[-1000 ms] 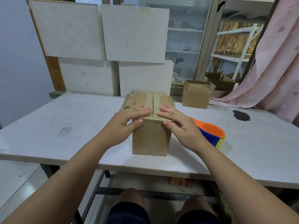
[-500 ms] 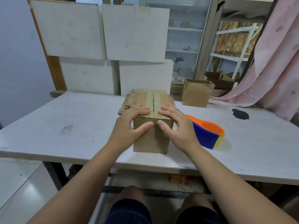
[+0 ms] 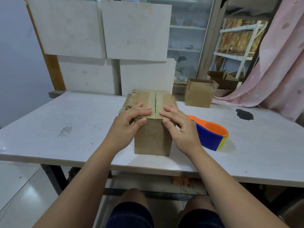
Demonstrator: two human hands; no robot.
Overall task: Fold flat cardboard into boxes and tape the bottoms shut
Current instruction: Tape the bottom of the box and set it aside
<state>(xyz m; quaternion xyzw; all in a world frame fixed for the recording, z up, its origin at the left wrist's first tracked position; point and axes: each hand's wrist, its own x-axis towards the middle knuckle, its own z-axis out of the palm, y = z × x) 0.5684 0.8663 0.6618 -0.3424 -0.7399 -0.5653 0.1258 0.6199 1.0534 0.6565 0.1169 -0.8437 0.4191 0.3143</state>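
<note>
A small brown cardboard box (image 3: 153,139) stands on the white table (image 3: 65,129), with clear tape running along its closed top seam. My left hand (image 3: 128,125) lies on the top's near left edge, fingers flat on the tape and thumb on the front face. My right hand (image 3: 181,127) mirrors it on the near right edge, fingers pressing the top and thumb on the front face. A stack of flat cardboard (image 3: 130,100) lies behind the box on its left. An orange, blue and yellow tape dispenser (image 3: 212,137) rests just right of the box.
An open-topped cardboard box (image 3: 198,94) stands at the table's far edge. A black stain (image 3: 244,114) marks the table at right. White boards (image 3: 98,46) lean behind the table and a pink curtain (image 3: 279,71) hangs at right. My knees are under the near edge.
Both hands stay on the box's near top edge. The thumbs slid down the front face, then back up near the edge. The box has barely moved.
</note>
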